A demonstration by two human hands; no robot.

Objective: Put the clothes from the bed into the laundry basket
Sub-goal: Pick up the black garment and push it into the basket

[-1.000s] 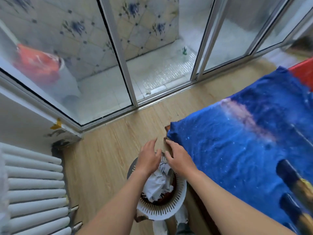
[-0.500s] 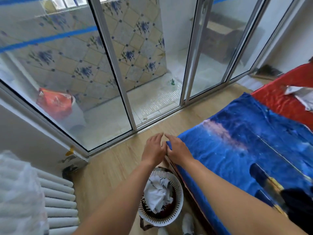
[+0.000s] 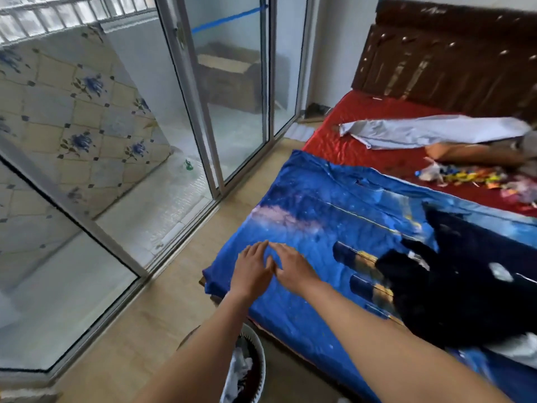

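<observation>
My left hand (image 3: pixel 252 269) and my right hand (image 3: pixel 293 267) hover side by side over the near left corner of the blue starry sheet (image 3: pixel 313 228) on the bed, fingers spread, holding nothing. A black garment (image 3: pixel 453 280) lies on the sheet to the right of my hands. A light grey garment (image 3: pixel 430 132) is stretched out on the red mattress (image 3: pixel 363 141) farther back. The white slatted laundry basket (image 3: pixel 255 365) stands on the floor at the bed's corner, below my left forearm, with white cloth (image 3: pixel 239 370) inside.
Sliding glass doors (image 3: pixel 203 112) run along the left, with a wooden floor strip (image 3: pixel 139 324) between them and the bed. A dark headboard (image 3: pixel 450 59) stands at the back. Small colourful items (image 3: pixel 476 178) and a tan bolster (image 3: pixel 470 154) lie on the red mattress.
My view has swung up and right from the basket to the bed. Both hands have moved from above the basket out over the blue sheet, still holding nothing.
</observation>
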